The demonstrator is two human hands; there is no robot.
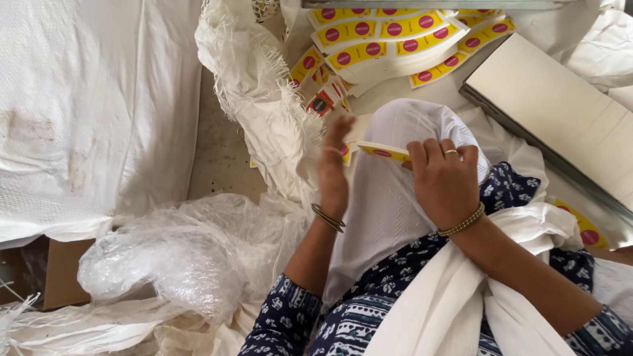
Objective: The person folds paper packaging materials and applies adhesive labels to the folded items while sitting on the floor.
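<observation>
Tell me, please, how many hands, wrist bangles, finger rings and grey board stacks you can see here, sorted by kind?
Hands: 2, left hand and right hand, which holds a yellow label piece
Wrist bangles: 2 sets, dark and beaded gold
Finger rings: 1
Grey board stacks: 1
Total: 6

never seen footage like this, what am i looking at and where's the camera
There is one picture, from a camera worn on a person's head, looking down at their own two bare hands and lap. The right hand grips a flat yellow label with red spots. The left hand is open beside it, fingers spread and a bit blurred. Further off lies a pile of the same labels. A grey board lies to the right, with clear plastic wrap and white woven sacks to the left.
</observation>
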